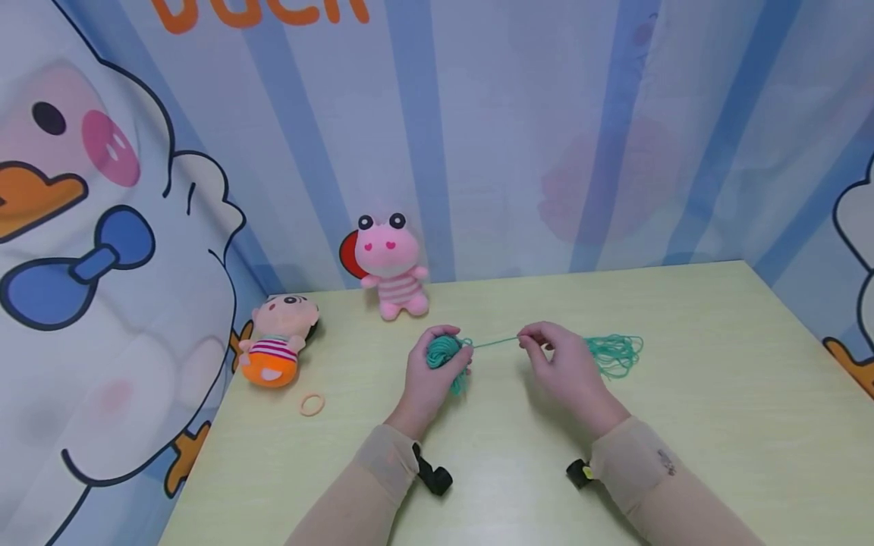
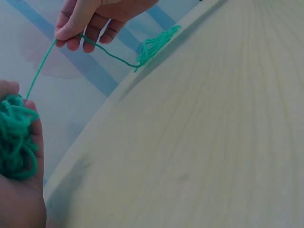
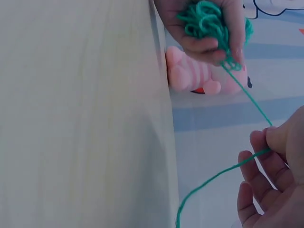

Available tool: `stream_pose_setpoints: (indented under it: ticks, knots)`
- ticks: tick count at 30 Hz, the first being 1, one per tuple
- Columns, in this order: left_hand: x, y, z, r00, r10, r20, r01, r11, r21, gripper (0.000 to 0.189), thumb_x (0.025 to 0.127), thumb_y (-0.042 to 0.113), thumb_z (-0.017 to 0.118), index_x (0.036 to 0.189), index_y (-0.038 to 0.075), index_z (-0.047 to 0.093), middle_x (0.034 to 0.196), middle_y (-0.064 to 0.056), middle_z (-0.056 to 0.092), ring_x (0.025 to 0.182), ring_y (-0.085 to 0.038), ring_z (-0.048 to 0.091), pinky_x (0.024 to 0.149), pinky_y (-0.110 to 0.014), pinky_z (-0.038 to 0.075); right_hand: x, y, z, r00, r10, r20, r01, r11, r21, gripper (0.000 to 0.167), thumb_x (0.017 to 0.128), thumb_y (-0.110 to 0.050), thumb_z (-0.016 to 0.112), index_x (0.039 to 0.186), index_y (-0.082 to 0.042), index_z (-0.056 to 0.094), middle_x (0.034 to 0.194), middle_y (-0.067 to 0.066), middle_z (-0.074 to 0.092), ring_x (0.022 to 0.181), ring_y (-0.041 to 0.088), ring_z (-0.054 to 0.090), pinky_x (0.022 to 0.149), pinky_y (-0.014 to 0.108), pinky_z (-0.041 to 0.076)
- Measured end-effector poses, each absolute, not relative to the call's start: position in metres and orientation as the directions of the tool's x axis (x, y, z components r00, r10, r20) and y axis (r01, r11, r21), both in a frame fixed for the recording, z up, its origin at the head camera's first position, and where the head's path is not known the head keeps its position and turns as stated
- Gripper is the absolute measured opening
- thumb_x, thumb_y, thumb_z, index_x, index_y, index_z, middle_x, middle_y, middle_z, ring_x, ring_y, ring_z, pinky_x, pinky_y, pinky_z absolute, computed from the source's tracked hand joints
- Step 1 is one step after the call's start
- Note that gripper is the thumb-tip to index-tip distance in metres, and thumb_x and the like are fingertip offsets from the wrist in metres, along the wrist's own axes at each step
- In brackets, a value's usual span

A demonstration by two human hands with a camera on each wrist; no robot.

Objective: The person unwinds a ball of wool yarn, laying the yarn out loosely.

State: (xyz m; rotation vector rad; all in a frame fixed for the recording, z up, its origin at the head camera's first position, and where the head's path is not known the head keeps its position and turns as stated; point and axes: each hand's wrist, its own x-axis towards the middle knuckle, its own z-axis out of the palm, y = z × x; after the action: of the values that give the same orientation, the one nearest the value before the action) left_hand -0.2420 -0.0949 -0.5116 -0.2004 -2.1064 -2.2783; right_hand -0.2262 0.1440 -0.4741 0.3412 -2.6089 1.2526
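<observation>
My left hand (image 1: pixel 425 379) grips a bundle of green yarn (image 1: pixel 444 352), its loops bulging out between thumb and fingers. From that bundle a single strand (image 1: pixel 496 343) runs taut to my right hand (image 1: pixel 565 370), which pinches it between thumb and forefinger. Past the pinch, the strand sags down to a loose pile of the same yarn (image 1: pixel 616 353) on the table, right of the right hand. In the right wrist view the other fingers (image 3: pixel 259 183) of the right hand are loosely bent, away from the strand. Both hands are raised over the table.
On the table (image 1: pixel 717 364) a pink plush toy (image 1: pixel 397 265) sits at the back edge. A doll in orange shorts (image 1: pixel 276 341) lies at the left, with a small peach-coloured ring (image 1: pixel 312 405) near it. A printed curtain (image 1: pixel 492 152) hangs behind the table.
</observation>
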Motion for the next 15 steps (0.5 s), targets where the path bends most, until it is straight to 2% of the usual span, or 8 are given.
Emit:
stream_pose_setpoints:
  ticks: [3,5,7,11,15]
  knots:
    - [-0.241,-0.095,-0.510,-0.993,0.050,0.110,0.110,-0.019,0.994,0.051,0.096,0.022,0.088,0.138,0.005,0.063,0.115,-0.005,0.072,0.098,-0.018,0.070,0.090,-0.027,0.062,-0.226,0.153,-0.472,-0.951,-0.074,0.300,-0.281,0.612,-0.739,0.020,0.112,-0.016,0.064,0.123,-0.004,0.075,0.113,0.010,0.080,0.108,0.031,0.071,0.094,0.046,0.060]
    - [-0.240,-0.095,-0.510,-0.994,0.040,0.103,0.104,0.023,0.994,0.052,0.094,0.026,0.090,0.135,0.007,0.065,0.115,-0.003,0.071,0.102,-0.016,0.067,0.093,-0.028,0.059,-0.225,0.159,-0.471,-0.954,-0.051,0.295,-0.263,0.608,-0.749,0.021,0.112,-0.016,0.063,0.124,-0.004,0.074,0.114,0.011,0.080,0.106,0.029,0.070,0.090,0.038,0.060]
    - [-0.240,-0.095,-0.509,-0.995,0.036,0.096,0.097,0.036,0.995,0.050,0.093,0.027,0.091,0.131,0.009,0.066,0.112,-0.002,0.070,0.102,-0.016,0.066,0.092,-0.029,0.058,-0.224,0.166,-0.470,-0.956,-0.031,0.292,-0.252,0.603,-0.757,0.021,0.113,-0.016,0.062,0.125,-0.004,0.074,0.115,0.012,0.080,0.105,0.028,0.070,0.086,0.029,0.058]
    - [-0.239,-0.095,-0.509,-0.995,0.029,0.098,0.099,0.045,0.994,0.040,0.092,0.027,0.092,0.118,0.012,0.067,0.097,0.000,0.068,0.085,-0.015,0.066,0.079,-0.027,0.059,-0.223,0.178,-0.469,-0.956,0.012,0.292,-0.230,0.584,-0.778,0.022,0.114,-0.017,0.060,0.125,-0.002,0.073,0.116,0.013,0.080,0.103,0.027,0.067,0.080,0.016,0.053]
    - [-0.240,-0.096,-0.511,-0.994,0.028,0.107,0.108,0.043,0.993,0.034,0.092,0.028,0.092,0.106,0.014,0.065,0.083,0.004,0.066,0.069,-0.011,0.062,0.069,-0.023,0.056,-0.222,0.190,-0.470,-0.943,0.055,0.329,-0.236,0.588,-0.773,0.022,0.114,-0.018,0.061,0.123,-0.002,0.073,0.113,0.013,0.081,0.101,0.025,0.067,0.080,0.012,0.050]
